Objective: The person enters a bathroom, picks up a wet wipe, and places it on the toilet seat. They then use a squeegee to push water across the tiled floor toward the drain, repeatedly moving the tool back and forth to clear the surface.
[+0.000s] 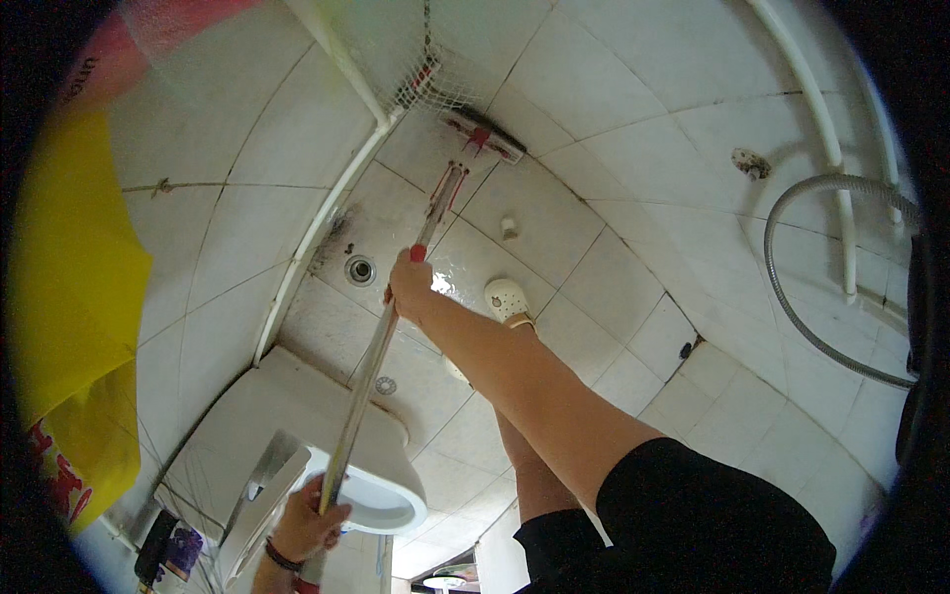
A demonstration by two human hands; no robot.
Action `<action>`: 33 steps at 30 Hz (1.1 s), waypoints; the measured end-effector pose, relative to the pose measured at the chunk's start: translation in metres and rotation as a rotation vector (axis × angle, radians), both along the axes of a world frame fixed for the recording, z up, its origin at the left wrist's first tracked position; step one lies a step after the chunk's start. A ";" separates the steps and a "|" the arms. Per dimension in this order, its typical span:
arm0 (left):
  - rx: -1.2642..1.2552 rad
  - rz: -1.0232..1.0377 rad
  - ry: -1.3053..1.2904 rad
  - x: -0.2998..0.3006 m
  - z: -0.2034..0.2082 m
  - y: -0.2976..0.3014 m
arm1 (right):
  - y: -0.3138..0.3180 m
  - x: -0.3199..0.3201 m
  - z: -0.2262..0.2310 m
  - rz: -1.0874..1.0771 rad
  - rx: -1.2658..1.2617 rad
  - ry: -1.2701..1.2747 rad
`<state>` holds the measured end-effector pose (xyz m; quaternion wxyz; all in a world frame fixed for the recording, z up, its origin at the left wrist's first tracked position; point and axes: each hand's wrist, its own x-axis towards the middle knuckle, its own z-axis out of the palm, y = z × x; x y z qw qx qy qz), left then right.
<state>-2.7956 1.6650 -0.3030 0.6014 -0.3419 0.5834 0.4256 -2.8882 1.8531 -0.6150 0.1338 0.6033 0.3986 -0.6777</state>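
A long-handled mop with a metal pole and red fittings slants across the middle of the view. My right hand [411, 284] is closed round the mop's pole [368, 381] just below a red collar. Lower down, my left hand [307, 520], with a dark band on its wrist, grips the same pole near its upper end. The wide mop head [485, 137], red and pale grey, rests on the tiled floor [534, 233] by the far corner. How the head joins the pole is hard to make out. Wet, shiny floor lies beside my right hand.
A round floor drain [361, 270] and a smaller drain cover [386, 384] lie left of my foot in a cream clog [508, 300]. At lower left stands a white toilet [401, 510]. A metal shower hose [775, 267] loops at right; a yellow bag [84, 287] hangs at left.
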 end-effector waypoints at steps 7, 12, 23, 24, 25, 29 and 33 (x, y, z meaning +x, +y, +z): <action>0.005 0.135 -0.066 0.144 0.026 -0.007 | -0.022 0.089 0.052 0.239 -0.040 -0.248; -0.001 0.176 0.094 0.189 0.054 0.022 | -0.022 0.124 0.073 0.338 -0.037 -0.199; 0.667 0.977 -0.604 0.217 0.052 0.034 | 0.030 0.118 0.154 0.052 -0.640 0.203; 0.787 1.115 -0.633 0.227 0.048 0.037 | 0.027 0.121 0.156 0.189 -0.445 0.180; 0.901 1.255 -0.667 0.239 0.045 0.044 | 0.023 0.125 0.155 0.318 -0.250 0.148; 0.831 1.232 -0.784 0.234 0.036 0.045 | 0.023 0.142 0.123 0.686 0.366 0.091; 0.650 1.094 -0.509 0.236 0.017 0.031 | 0.022 0.133 0.117 0.872 0.672 0.117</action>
